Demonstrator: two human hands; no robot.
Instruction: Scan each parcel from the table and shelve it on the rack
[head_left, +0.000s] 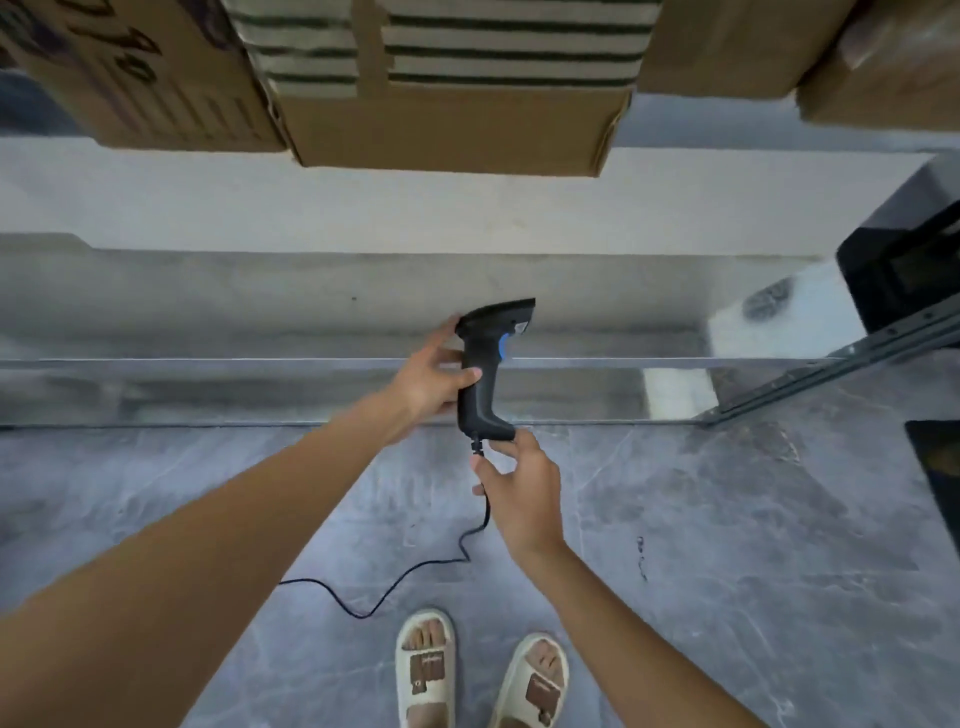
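head view: the left hand (434, 376) grips the handle of a black pistol-shaped barcode scanner with a blue trigger (485, 369), held above the grey marbled floor (727, 519). the right hand (519, 486) pinches its thin black cable (415, 571) just under the handle. brown cardboard parcels (447, 124) sit on the rack overhead.

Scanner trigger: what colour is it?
Blue, set against the black scanner body; the head view shows it, just above the left hand.
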